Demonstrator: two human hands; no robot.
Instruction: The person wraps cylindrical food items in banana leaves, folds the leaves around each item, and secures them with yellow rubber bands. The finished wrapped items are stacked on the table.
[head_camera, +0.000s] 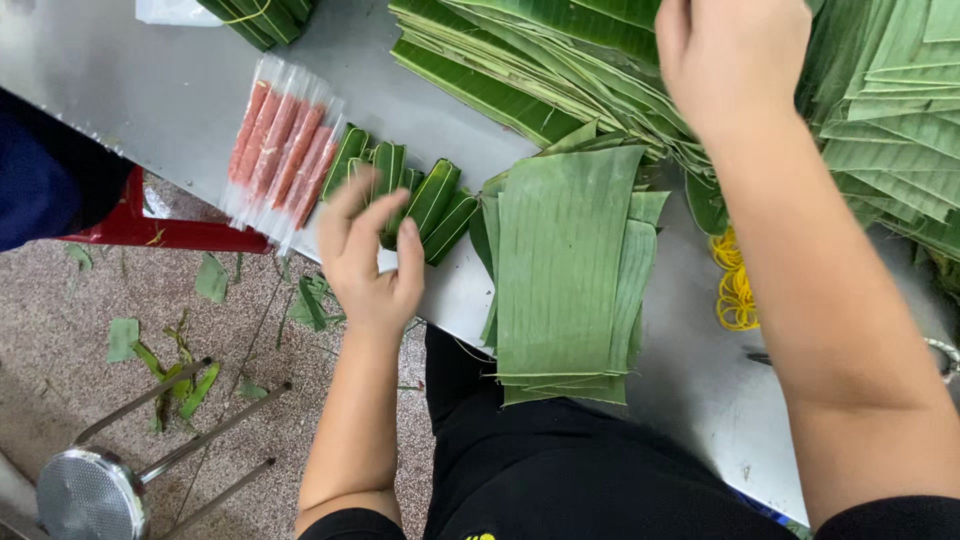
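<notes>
A: What sits nearest the person at the desk (180, 90)?

B: A neat stack of cut banana leaves (565, 270), rectangular, ribbed lengthwise, dull green. It lies at the near edge of the desk, its lower end hanging slightly over that edge.

A: And the left hand (368, 255)?

B: It is at the near edge too, just beside that stack. The fingers are spread and curled loosely over a row of small leaf-wrapped bundles (410, 190). These are short, dark green packets tied with thin pale bands, lying side by side and touching. The hand touches them; whether it grips one, I cannot tell.

A: What is next to the bundles?

B: Pink sausage sticks in clear plastic (280, 145), laid in a row, touching the bundles on their far side.

A: The right hand (730, 55)?

B: Further in, fingers bent down onto a large heap of long leaves (520, 60) toward the far edge. Its fingertips are hidden, so a grasp is unclear.

A: Anything else?

B: Yellow rubber bands (735, 290) lie beside the forearm, near the stack.
</notes>
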